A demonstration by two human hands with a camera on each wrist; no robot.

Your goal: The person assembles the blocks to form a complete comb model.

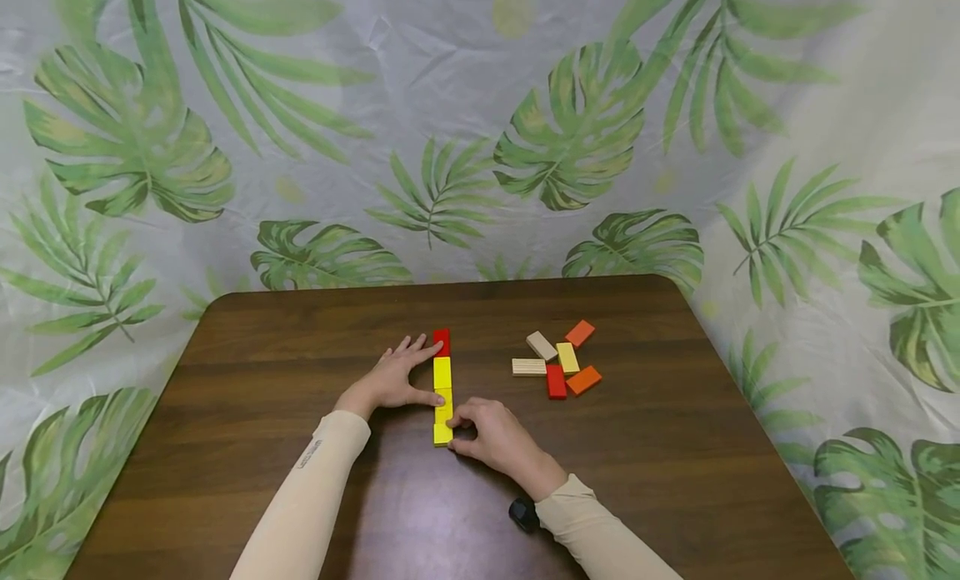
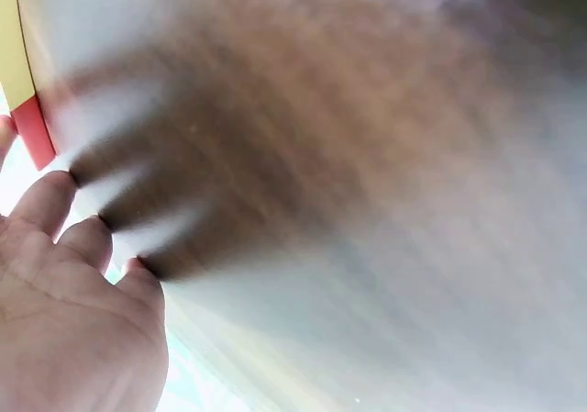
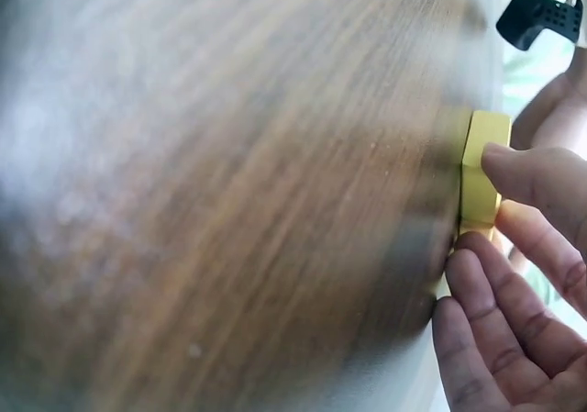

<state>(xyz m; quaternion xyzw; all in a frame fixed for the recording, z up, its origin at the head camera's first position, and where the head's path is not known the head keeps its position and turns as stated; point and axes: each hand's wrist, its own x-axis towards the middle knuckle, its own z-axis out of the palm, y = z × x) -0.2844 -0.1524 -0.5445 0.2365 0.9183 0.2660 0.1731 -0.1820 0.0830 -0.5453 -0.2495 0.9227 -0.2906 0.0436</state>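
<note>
A straight row of flat wooden blocks runs away from me on the table, with a red block (image 1: 444,337) at the far end and yellow blocks (image 1: 442,373) behind it toward me. My left hand (image 1: 390,380) lies along the row's left side, fingers spread. Its index fingertip touches the red block and its thumb rests on a yellow one. From the right, my right hand (image 1: 497,438) pinches the nearest yellow block (image 1: 441,436) between thumb and index finger. The right wrist view shows the thumb against that block's end, with the other fingers close to the tabletop.
To the right of the row lies a loose cluster of blocks: plain wood (image 1: 529,367), red (image 1: 556,382), pale yellow (image 1: 567,358) and orange (image 1: 584,380) ones. The dark wooden table (image 1: 637,480) meets a leaf-patterned curtain (image 1: 450,105) at its far edge.
</note>
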